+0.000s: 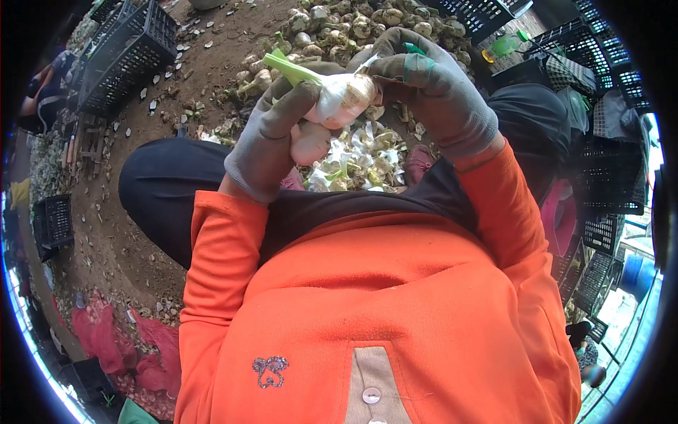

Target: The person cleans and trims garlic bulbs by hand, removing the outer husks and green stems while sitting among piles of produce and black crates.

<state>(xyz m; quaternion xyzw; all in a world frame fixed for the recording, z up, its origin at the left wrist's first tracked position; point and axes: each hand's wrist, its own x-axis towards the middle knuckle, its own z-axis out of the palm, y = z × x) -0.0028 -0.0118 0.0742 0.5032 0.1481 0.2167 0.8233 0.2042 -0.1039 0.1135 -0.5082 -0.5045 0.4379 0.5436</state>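
A garlic bulb (pixel 347 98) with a cut green stem is held up before me in my gloved left hand (pixel 267 132), whose thumb presses on the stem side. Another pale bulb (pixel 310 142) sits just below it, against the same hand. My gloved right hand (pixel 434 87) pinches the bulb's browner end, where a strip of loose skin sticks up. Green tape (pixel 418 61) is wrapped around a finger of the right glove. Under my hands, a heap of white and green garlic peelings (pixel 365 156) lies between my legs.
Beyond my hands lies a pile of unpeeled garlic bulbs (pixel 339 32). Black plastic crates stand at the left (pixel 130 58) and right (pixel 609 175). A bottle with a green cap (pixel 503 46) lies at the upper right. Red mesh sacks (pixel 100 334) are at lower left. Other people are partly visible at the edges.
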